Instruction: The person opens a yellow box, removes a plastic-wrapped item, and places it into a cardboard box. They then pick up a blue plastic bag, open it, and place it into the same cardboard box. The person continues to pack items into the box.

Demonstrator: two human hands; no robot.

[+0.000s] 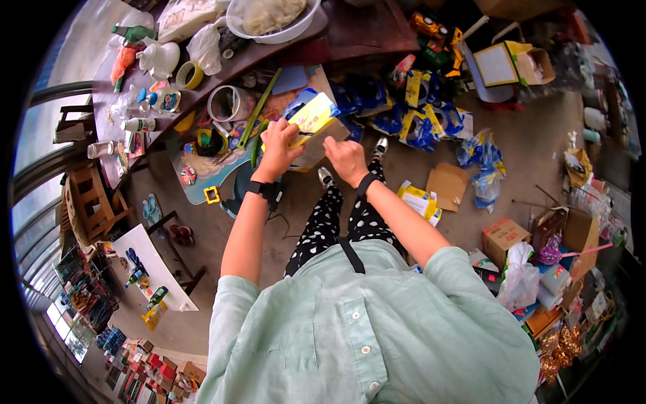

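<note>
A yellow and blue printed cardboard box point(317, 117) is held up in front of me, above the edge of a low table with a colourful top. My left hand point(280, 144) grips its near left side, fingers bent over the yellow face. My right hand point(346, 157) is at the box's plain lower right side with its fingers curled; whether it grips the cardboard cannot be told. Beyond the box lie blue and yellow plastic packages point(421, 113) on the floor. A flattened yellow carton point(418, 198) and a brown cardboard piece point(446, 186) lie to the right of my legs.
The low table point(194, 189) holds a clear round container point(224, 103) and green stalks. A dark red table point(202, 93) behind carries a tape roll point(190, 75), bottles and a white basin point(272, 35). Crumpled blue plastic wrap point(484, 166), cardboard boxes point(504, 237) and bags lie at right.
</note>
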